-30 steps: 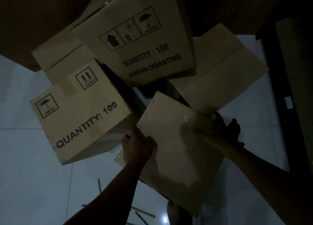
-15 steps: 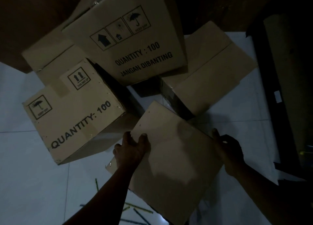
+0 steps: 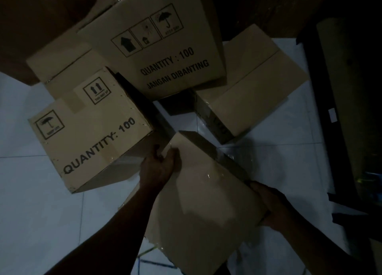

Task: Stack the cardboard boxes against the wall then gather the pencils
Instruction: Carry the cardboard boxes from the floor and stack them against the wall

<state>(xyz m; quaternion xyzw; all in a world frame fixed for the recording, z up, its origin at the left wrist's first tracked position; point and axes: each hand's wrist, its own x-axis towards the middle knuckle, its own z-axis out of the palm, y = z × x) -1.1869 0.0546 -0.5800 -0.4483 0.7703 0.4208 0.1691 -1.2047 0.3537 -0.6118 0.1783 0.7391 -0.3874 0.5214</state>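
Edges of held box [image 3: 202,202] gripped by left hand [image 3: 159,168] and right hand [image 3: 268,206], bare floor [image 3: 272,150] just beyond.

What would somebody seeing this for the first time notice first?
Most likely the plain cardboard box at lower centre, gripped at its edges by the left hand and the right hand. Next comes the bold black print: the QUANTITY: 100 box at left and the taller JANGAN DIBANTING box at top centre. The scene is dim, with a pale tiled floor beneath.
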